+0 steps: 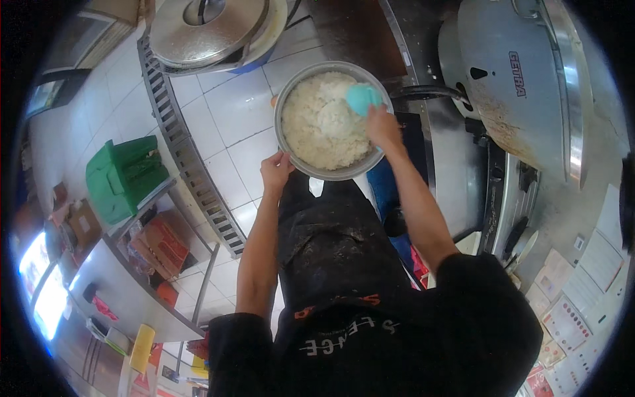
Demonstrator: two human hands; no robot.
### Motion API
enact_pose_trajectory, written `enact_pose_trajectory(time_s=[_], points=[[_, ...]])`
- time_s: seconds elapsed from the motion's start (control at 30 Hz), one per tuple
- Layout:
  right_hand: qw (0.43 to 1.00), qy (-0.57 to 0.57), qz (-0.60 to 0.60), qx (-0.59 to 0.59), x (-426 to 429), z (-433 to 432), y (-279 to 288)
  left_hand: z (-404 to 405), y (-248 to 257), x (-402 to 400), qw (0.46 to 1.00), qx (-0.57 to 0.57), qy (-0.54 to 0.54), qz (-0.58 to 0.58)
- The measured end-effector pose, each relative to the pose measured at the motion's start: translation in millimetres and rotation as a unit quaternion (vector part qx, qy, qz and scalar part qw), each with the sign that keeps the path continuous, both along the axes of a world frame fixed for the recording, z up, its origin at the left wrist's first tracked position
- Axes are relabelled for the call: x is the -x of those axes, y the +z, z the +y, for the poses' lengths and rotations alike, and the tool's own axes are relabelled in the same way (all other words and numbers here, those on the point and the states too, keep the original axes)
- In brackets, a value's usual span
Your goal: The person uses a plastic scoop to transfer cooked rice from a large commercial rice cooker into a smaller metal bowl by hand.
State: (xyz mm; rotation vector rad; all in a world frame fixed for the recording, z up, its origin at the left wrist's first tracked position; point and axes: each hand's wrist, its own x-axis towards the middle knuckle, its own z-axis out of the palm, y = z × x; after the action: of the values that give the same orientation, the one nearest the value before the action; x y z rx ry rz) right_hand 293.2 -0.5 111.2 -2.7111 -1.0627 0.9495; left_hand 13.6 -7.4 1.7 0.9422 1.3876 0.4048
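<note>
A round metal pot full of cooked white rice is in front of me, above the tiled floor. My left hand grips its near left rim with thumb and fingers. In my right hand is a turquoise plastic scoop, held over the right part of the rice. The scoop's head rests at or just above the surface; contact cannot be told. A rounded mound of rice rises near the middle, beside the scoop. Part of the pot's right rim is hidden behind my right hand and wrist.
A domed steel lid covers a container at the upper left. A large grey Getra appliance stands at the right, by a steel counter. A drain grating crosses the floor. Left of it are a green plastic bin and a cardboard box.
</note>
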Motion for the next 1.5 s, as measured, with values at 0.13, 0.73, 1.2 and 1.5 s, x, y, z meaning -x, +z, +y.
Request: enact_pose_trajectory(time_s=[0.13, 0.73, 1.2, 1.5], points=[[0.998, -0.027, 0.011, -0.058, 37.9, 13.8, -43.0, 2.4, 10.8, -3.1, 0.998, 0.026, 0.044, -0.049], [0.995, 0.096, -0.011, -0.001, 57.4, -41.7, -11.6, 0.3, 11.5, 5.0, 0.974, 0.098, 0.139, -0.146], [0.97, 0.236, 0.061, -0.012, 54.0, 9.4, 4.9, -5.4, 9.8, 4.2, 0.975, 0.111, 0.137, -0.137], [0.994, 0.099, -0.045, -0.017, -27.1, -13.7, -46.3, -10.7, 7.5, 1.5, 0.96, 0.111, 0.193, -0.171]])
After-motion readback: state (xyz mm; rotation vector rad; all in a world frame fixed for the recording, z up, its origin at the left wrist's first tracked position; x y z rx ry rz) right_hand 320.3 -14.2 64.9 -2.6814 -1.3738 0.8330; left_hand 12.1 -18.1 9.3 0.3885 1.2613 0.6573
